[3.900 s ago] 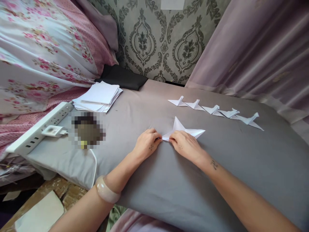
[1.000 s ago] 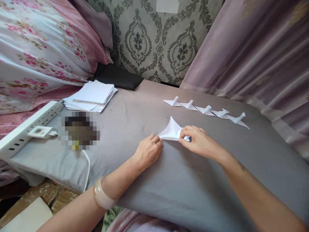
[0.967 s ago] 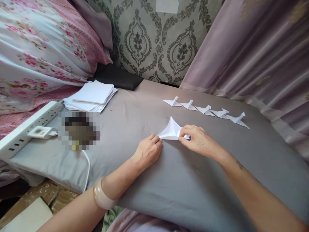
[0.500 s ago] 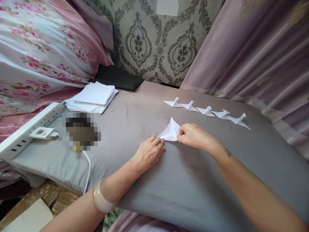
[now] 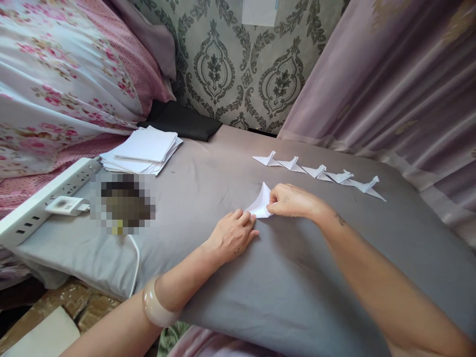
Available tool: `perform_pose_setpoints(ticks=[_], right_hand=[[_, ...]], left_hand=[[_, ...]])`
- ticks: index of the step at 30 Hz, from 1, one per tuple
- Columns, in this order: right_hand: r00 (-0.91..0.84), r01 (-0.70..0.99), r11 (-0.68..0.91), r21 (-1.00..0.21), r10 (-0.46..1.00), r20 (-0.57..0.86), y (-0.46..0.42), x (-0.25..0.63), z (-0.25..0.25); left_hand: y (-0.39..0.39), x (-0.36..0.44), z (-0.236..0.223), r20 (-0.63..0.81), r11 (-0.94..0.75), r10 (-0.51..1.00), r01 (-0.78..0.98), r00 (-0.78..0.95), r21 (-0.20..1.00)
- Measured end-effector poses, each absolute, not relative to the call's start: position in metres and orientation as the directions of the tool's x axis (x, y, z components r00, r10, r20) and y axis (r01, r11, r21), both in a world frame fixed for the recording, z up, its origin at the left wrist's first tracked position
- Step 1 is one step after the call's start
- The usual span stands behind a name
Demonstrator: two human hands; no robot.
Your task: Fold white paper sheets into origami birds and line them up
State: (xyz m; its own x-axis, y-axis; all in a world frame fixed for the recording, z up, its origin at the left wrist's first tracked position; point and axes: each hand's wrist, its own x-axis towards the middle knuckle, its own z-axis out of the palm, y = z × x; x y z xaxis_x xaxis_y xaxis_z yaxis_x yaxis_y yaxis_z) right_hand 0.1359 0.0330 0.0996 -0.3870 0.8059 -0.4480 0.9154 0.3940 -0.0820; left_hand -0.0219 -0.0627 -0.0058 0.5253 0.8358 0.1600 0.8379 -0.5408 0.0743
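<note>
A folded white paper (image 5: pixel 261 202) lies on the grey cloth surface, with one pointed corner standing up at its far side. At its left corner, the fingers of my left hand (image 5: pixel 235 233) are bent and hold the paper down, the thumb sticking out to the right. My right hand (image 5: pixel 292 200) is closed in a pinch on the paper's right side and covers that part. Beyond it, a slanting row of several folded white paper birds (image 5: pixel 319 172) stands on the cloth.
A stack of white paper sheets (image 5: pixel 143 145) sits at the back left, near a black folded cloth (image 5: pixel 182 120). A white power strip (image 5: pixel 52 201) with a plugged-in charger (image 5: pixel 69 205) runs along the left edge. A white cable (image 5: pixel 137 260) hangs over the front. Curtains (image 5: pixel 390 74) hang at the right.
My right hand has moved a little to the left, over the paper, and covers more of its right side. My left hand stays at the left corner.
</note>
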Motion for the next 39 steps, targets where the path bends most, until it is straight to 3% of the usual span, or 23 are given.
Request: perform_pose_setpoints(ticks=[20, 34, 37, 39], right_hand=[[-0.408, 0.888, 0.454, -0.068, 0.712, -0.571, 0.049, 0.115, 0.091], [-0.431, 0.881, 0.468, -0.075, 0.726, -0.536, 0.038, 0.103, 0.089], [-0.500, 0.863, 0.475, -0.172, 0.754, -0.426, 0.026, 0.117, 0.093], [-0.597, 0.763, 0.539, -0.358, 0.799, -0.070, 0.013, 0.129, 0.092]], left_hand=[[-0.058, -0.018, -0.007, 0.170, -0.552, 0.826, 0.832, 0.537, 0.058], [-0.058, -0.018, -0.002, 0.175, -0.548, 0.827, 0.836, 0.534, 0.034], [-0.058, -0.018, -0.004, 0.182, -0.546, 0.826, 0.838, 0.533, 0.024], [-0.058, -0.018, -0.004, 0.177, -0.546, 0.827, 0.838, 0.534, 0.022]])
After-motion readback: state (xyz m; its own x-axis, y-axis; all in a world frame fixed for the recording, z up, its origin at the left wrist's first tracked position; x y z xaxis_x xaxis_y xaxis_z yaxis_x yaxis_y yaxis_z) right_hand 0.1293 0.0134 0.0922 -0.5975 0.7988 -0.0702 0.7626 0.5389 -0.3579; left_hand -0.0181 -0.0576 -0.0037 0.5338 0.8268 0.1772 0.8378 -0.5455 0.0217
